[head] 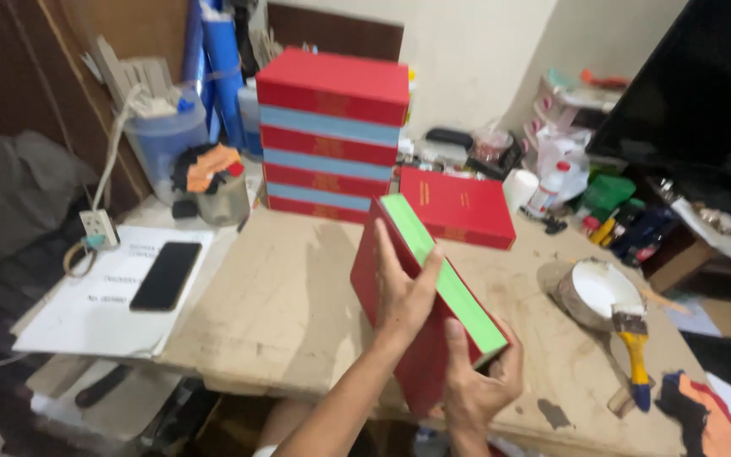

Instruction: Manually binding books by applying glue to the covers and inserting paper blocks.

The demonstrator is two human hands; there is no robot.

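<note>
Holding a red book (399, 313) with green page edges, both hands are busy above the front edge of the table (298, 296). The left hand (406, 296) lies flat against the red cover, fingers spread and thumb hooked over the green edge. The right hand (477, 385) cups the low corner from underneath, fingers wrapped round it. The book is tilted up on its side and does not seem to touch the table.

I think the book could slip. It leans a lot, and the left hand only presses on it, so if the right hand lets go a little, the low corner may drop onto the table or fall off the front edge. The cover may also get dirty, because a bowl of white paste (598, 292) sits near on the right, and a brush with a yellow handle (634, 347) lies just beside that bowl. A wide swing to the right could bump them.

Behind the book stands a tall stack of red and blue books (330, 140), and one more red book (454, 207) lies flat next to the stack. A push forward could knock them. On the left a black phone (165, 275) rests on white paper (86, 313), well apart from the hands. Bottles and bags crowd the far right corner
</note>
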